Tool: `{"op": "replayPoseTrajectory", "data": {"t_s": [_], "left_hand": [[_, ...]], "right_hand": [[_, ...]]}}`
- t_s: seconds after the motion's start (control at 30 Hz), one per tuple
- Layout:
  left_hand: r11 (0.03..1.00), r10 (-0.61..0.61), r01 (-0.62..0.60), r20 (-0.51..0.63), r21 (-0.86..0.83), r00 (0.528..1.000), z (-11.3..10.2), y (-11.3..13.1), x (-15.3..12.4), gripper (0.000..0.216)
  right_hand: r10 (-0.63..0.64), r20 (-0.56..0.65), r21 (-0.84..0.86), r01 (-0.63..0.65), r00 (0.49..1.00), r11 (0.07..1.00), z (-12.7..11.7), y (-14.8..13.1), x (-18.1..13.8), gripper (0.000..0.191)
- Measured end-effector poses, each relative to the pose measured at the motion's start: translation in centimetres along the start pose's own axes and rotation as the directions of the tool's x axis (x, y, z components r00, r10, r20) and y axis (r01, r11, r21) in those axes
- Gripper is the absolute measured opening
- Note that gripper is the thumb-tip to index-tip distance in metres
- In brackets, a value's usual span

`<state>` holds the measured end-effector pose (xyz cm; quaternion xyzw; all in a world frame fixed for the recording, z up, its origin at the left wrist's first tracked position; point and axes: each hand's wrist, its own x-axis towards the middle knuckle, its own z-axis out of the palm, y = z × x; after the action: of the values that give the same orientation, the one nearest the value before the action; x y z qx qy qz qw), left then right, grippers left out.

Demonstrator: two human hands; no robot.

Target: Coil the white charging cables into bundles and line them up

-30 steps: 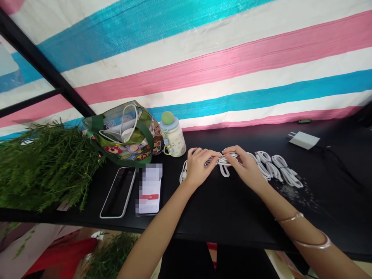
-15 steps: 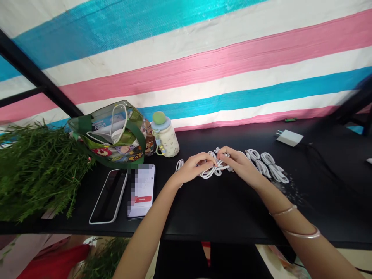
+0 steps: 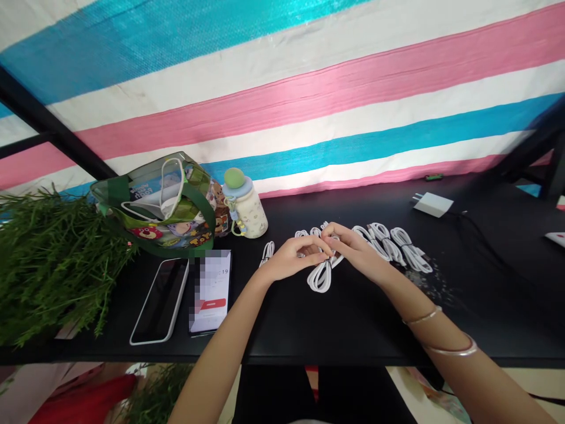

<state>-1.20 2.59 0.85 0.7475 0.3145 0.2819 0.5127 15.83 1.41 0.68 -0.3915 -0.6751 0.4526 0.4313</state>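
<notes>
1. The left hand (image 3: 293, 259) and right hand (image 3: 357, 250) are held together, fingertips pinched on one coiled white cable (image 3: 321, 275) above the surface (image 3: 335, 321).
2. Its long axis is directed from the fingertips toward the near edge; neither hand is nearer.
3. Further coils (image 3: 397, 244) are ranged just right of the right hand.

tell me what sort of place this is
Probably a makeshift work stall or tented bench: a striped tarp forms the wall behind a black table, where coiled cables lie in a row, with a charger plug farther right. The left hand and right hand hold a white cable.
</notes>
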Motion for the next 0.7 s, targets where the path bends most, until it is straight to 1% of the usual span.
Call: {"op": "replayPoseTrajectory", "data": {"t_s": [0.17,0.27,0.33,0.47,0.57,0.7], "left_hand": [[0.998,-0.009,0.020,-0.155,0.068,0.988,0.3,-0.1,0.1,0.010],[0.995,0.015,0.005,-0.192,0.103,0.981,0.5,-0.1,0.1,0.006],[0.990,0.048,-0.018,-0.212,0.142,0.976,0.7,-0.1,0.1,0.003],[0.969,0.132,-0.070,-0.256,0.238,0.958,1.0,-0.3,0.1,0.005],[0.948,0.167,-0.080,-0.271,0.307,0.948,1.1,-0.3,0.0,0.004],[0.878,0.245,-0.082,-0.295,0.472,0.924,1.1,-0.2,-0.1,0.005]], "right_hand": [[-0.021,-0.175,-0.041,0.014,0.984,0.999,0.0,0.4,0.1,0.036],[-0.027,-0.239,-0.076,0.009,0.971,0.997,-0.1,0.5,0.2,0.034],[-0.038,-0.257,-0.092,0.015,0.966,0.996,-0.1,0.5,0.2,0.033],[-0.075,-0.257,-0.130,0.043,0.963,0.991,0.0,0.5,0.2,0.031],[-0.087,-0.256,-0.148,0.050,0.963,0.988,0.1,0.6,0.2,0.031],[-0.102,-0.284,-0.171,0.054,0.954,0.984,0.2,0.9,0.1,0.029]]}}
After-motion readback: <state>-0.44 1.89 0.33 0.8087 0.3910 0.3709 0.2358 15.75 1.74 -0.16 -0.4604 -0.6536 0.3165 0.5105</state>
